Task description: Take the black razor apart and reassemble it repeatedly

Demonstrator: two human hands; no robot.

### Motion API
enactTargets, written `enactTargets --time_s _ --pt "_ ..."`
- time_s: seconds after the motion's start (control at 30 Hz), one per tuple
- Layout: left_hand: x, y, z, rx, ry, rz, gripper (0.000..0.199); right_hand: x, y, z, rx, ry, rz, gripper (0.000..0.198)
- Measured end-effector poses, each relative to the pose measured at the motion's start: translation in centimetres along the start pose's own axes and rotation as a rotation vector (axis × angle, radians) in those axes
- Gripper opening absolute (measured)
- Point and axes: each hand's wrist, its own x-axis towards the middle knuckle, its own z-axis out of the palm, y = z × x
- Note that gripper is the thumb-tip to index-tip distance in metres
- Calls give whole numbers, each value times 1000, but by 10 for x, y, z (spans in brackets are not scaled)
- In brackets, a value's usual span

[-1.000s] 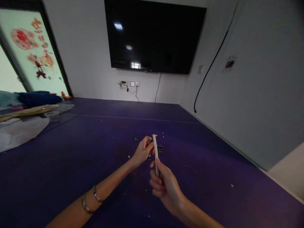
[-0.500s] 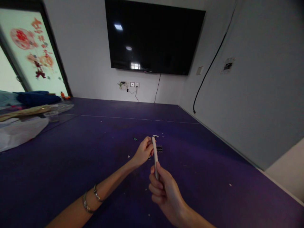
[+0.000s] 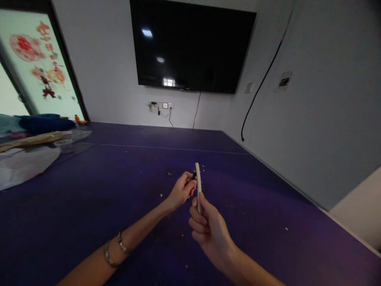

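My right hand (image 3: 208,226) grips a thin, pale, slightly curved object (image 3: 198,182) by its lower end. It is seen nearly edge-on and stands upright; its kind does not show. Just left of it, my left hand (image 3: 183,188) is closed, with a small dark piece (image 3: 194,175) at its fingertips. I cannot tell whether that piece touches the pale object. Behind the pale object, other small dark parts on the purple surface (image 3: 125,222) are mostly hidden. A small green-black piece (image 3: 169,173) lies left of my left hand.
White scraps (image 3: 161,195) are scattered over the surface. At the left lie a white plastic bag (image 3: 29,167) and dark blue cloth (image 3: 44,123). A television (image 3: 193,47) hangs on the far wall, and a black cable (image 3: 262,81) dangles along the right wall.
My right hand has moved up and slightly right with the pale object. The dark piece at my left fingertips now shows. My left hand has barely moved.
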Motion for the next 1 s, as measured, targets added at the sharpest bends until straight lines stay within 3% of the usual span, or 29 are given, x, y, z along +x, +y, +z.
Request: enactTargets --time_s 0.17,1.0 --pt "0 -4 -1 -22 -13 -27 19 -4 8 -4 6 25 55 36" --pt "-3 -1 2 -25 -15 -21 24 -8 1 -3 50 50 7 36"
